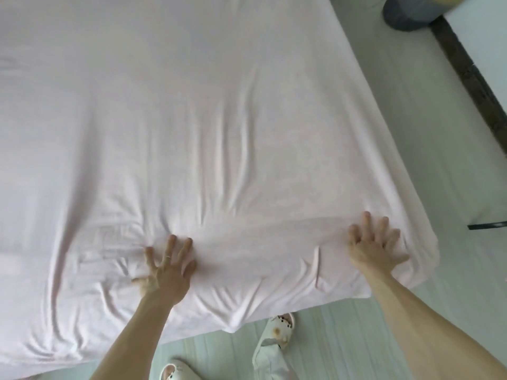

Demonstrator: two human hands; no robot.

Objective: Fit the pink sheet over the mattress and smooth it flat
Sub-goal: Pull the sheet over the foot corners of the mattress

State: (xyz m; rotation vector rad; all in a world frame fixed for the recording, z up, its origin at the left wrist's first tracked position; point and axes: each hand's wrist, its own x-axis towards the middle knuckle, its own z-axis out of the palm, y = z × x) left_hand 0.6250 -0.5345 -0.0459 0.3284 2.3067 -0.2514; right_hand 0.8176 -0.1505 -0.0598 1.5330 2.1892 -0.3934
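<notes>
Pale plank floor nearest, your white slippers on it at the bed's near edge. Your left hand and right hand lay flat, fingers spread, well apart, pressing the pink sheet along that edge, the right one by the near right corner. Sheet hid the whole mattress; creases ran back from your hands. Far right: dark strip, grey round object.

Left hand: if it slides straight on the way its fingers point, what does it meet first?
Probably the creases in the pink sheet just ahead of the left hand; beyond, only sheet shows.
</notes>
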